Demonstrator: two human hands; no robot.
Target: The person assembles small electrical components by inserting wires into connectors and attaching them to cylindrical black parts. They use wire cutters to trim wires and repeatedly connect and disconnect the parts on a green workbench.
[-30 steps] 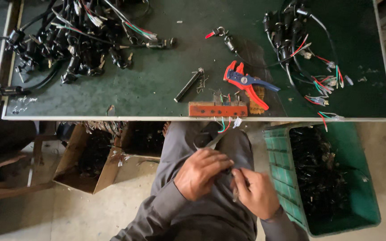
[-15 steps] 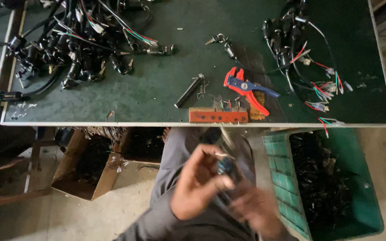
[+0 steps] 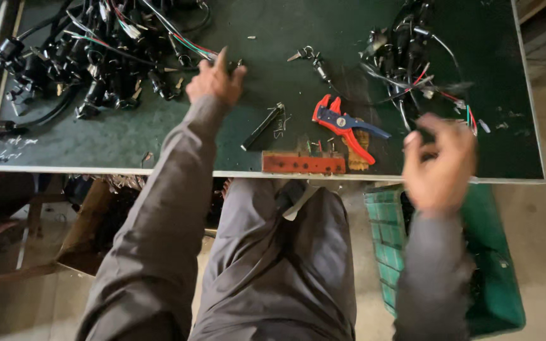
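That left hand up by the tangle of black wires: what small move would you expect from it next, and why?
Probably a short reach forward to pinch one lead. The left hand hovers at the near edge of the wire pile, fingers spread and holding nothing. The right hand is blurred above the table edge, and whether it holds anything is unclear. The stripper lies untouched.

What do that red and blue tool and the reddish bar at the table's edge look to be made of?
The red and blue tool: smooth, slightly glossy handles, likely plastic or coated metal. The reddish bar: matte, uneven rusty colour, perhaps painted metal or wood; the picture cannot settle which.
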